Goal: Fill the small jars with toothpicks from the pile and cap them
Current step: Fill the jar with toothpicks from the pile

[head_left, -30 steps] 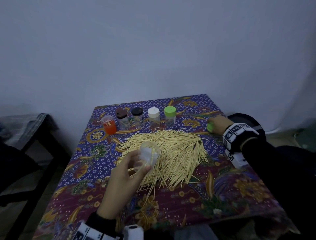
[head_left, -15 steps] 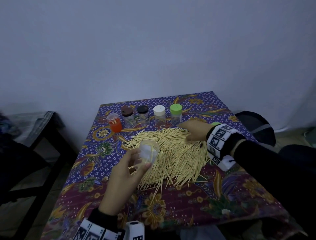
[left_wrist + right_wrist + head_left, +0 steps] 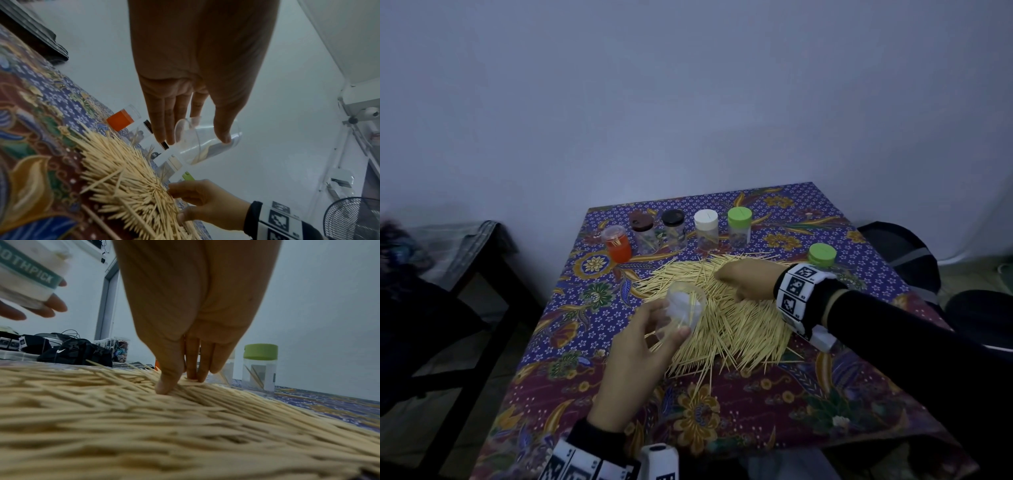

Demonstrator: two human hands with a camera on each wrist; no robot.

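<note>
My left hand [image 3: 671, 322] holds a clear uncapped jar [image 3: 686, 305] tilted above the left part of the toothpick pile [image 3: 739, 329]. Thumb and fingers grip its wall [image 3: 205, 142], and a few toothpicks lie inside. A label reading TOOTHPICK shows on this jar [image 3: 26, 277]. My right hand [image 3: 726, 277] rests on the far side of the pile. Its thumb and fingertips [image 3: 179, 384] press into the toothpicks, slightly apart, with none lifted. A loose green cap [image 3: 822, 254] lies on the cloth behind my right wrist.
Along the far table edge stand an orange jar [image 3: 618, 245] and jars capped brown [image 3: 642, 233], black [image 3: 674, 229], white [image 3: 706, 228] and green [image 3: 739, 226]. A dark bench [image 3: 465, 260] stands to the left, and a black bag [image 3: 893, 246] sits at the right.
My right hand left the green cap at the table's right side and moved left onto the toothpick pile. My left hand kept the clear jar in about the same place.
</note>
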